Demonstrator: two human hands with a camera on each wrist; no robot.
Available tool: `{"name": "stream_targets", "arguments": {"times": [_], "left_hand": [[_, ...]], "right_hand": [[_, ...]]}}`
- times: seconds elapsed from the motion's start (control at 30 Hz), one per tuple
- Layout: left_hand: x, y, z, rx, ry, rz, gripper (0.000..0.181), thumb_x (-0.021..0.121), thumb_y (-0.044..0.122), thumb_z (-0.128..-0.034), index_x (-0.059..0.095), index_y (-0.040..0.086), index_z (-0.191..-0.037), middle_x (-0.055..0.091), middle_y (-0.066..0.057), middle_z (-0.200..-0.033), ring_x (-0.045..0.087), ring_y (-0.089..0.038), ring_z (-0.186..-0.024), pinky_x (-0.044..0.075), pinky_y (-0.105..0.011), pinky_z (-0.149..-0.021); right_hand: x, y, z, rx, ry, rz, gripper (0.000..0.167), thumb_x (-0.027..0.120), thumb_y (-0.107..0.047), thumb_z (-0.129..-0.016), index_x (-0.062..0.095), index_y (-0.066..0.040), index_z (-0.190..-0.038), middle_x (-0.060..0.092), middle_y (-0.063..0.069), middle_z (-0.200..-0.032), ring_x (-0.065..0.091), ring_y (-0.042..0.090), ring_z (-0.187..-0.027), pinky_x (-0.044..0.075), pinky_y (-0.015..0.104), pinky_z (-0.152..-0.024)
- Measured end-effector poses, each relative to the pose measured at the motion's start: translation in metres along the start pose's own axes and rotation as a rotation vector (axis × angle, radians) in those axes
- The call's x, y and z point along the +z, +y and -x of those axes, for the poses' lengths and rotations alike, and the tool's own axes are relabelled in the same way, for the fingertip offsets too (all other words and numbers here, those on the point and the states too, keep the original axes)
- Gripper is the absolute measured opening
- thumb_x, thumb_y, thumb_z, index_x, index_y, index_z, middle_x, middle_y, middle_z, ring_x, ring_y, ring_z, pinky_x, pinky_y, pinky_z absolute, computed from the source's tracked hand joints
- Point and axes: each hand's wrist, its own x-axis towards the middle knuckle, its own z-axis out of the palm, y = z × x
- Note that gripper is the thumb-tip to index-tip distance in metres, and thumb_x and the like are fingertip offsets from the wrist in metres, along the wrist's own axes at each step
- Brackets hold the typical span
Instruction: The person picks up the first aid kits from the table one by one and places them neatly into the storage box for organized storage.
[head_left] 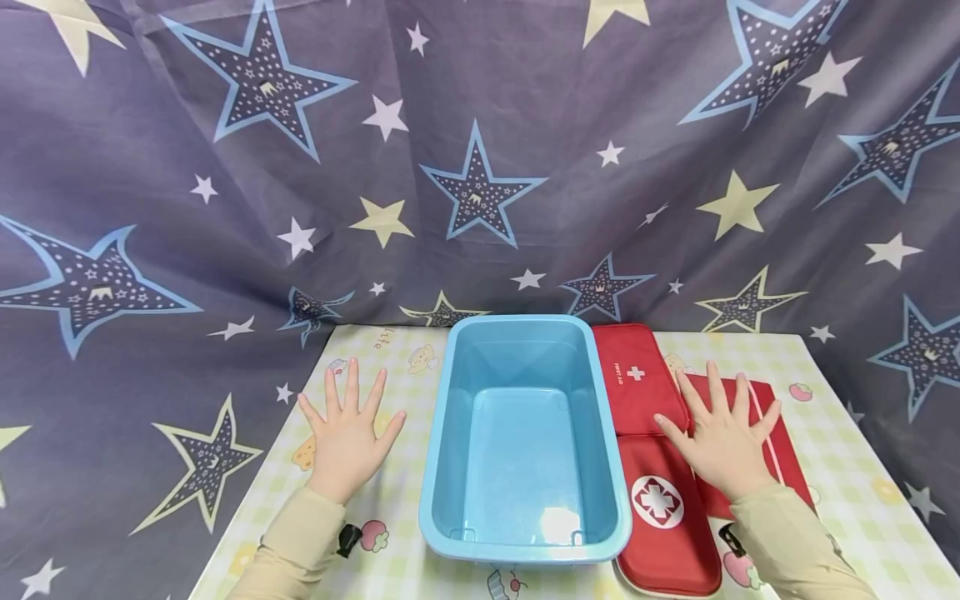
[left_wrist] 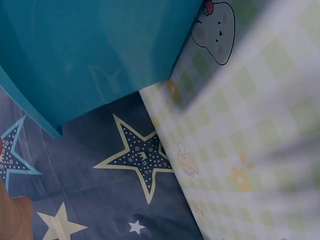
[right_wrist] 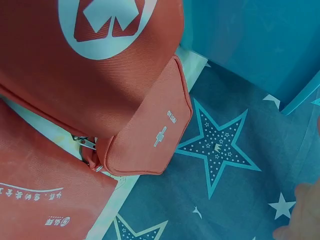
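A blue plastic bin (head_left: 523, 475) stands in the middle of the table with nothing inside. To its left, my left hand (head_left: 347, 446) is spread with straight fingers and holds nothing. My right hand (head_left: 723, 446) is also spread, above or on the red items right of the bin; whether it touches them I cannot tell. Those are a red first aid pouch (head_left: 637, 392) at the back, a red case with a white round emblem (head_left: 660, 550) in front of it, and a flat red packet with a white stripe (head_left: 787, 450), partly hidden beneath the right hand.
A checked tablecloth (head_left: 390, 508) with cartoon prints covers the table. Behind and beside it hangs a dark star-patterned cloth (head_left: 480, 275). In the left wrist view, the bin's wall (left_wrist: 100, 50) rises beside the table surface.
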Motion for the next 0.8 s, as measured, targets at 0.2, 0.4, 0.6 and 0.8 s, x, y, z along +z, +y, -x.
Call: {"name": "stream_targets", "arguments": {"times": [0.2,0.4,0.6,0.8], "left_hand": [[-0.004,-0.001,-0.002,0.014,0.014,-0.007,0.067,0.051,0.051,-0.0897,0.039,0.017,-0.146,0.015,-0.021,-0.156,-0.003,-0.046,-0.143,-0.009,-0.076,-0.102],[-0.008,-0.001,-0.004,0.01,0.004,-0.006,0.067,0.051,0.051,-0.0899,0.037,0.017,-0.146,0.014,-0.021,-0.156,-0.004,-0.047,-0.142,-0.008,-0.076,-0.102],[-0.012,-0.002,-0.008,0.014,0.014,-0.02,0.067,0.052,0.05,-0.0892,0.039,0.017,-0.145,0.017,-0.021,-0.155,-0.001,-0.048,-0.142,-0.007,-0.076,-0.102],[-0.015,-0.005,-0.012,0.015,0.026,-0.028,0.067,0.051,0.051,-0.0896,0.038,0.017,-0.146,0.015,-0.022,-0.156,-0.001,-0.048,-0.142,-0.008,-0.076,-0.103]], "right_hand": [[0.0,0.001,-0.002,-0.003,0.0,0.005,0.082,0.057,-0.051,-0.085,0.019,-0.024,-0.152,0.013,0.028,-0.151,0.001,0.058,-0.135,-0.014,0.08,-0.094],[-0.002,0.001,-0.003,-0.002,-0.004,0.01,0.083,0.058,-0.05,-0.085,0.014,-0.027,-0.153,0.014,0.029,-0.151,0.003,0.059,-0.134,-0.014,0.081,-0.094],[-0.005,0.003,-0.004,-0.006,0.004,0.01,0.079,0.055,-0.051,-0.087,0.018,-0.025,-0.152,0.015,0.03,-0.15,0.004,0.061,-0.134,-0.013,0.081,-0.093],[-0.01,0.005,-0.004,0.003,-0.004,0.005,0.076,0.052,-0.053,-0.088,0.024,-0.02,-0.15,0.013,0.028,-0.151,0.002,0.06,-0.134,-0.015,0.08,-0.094]]}}
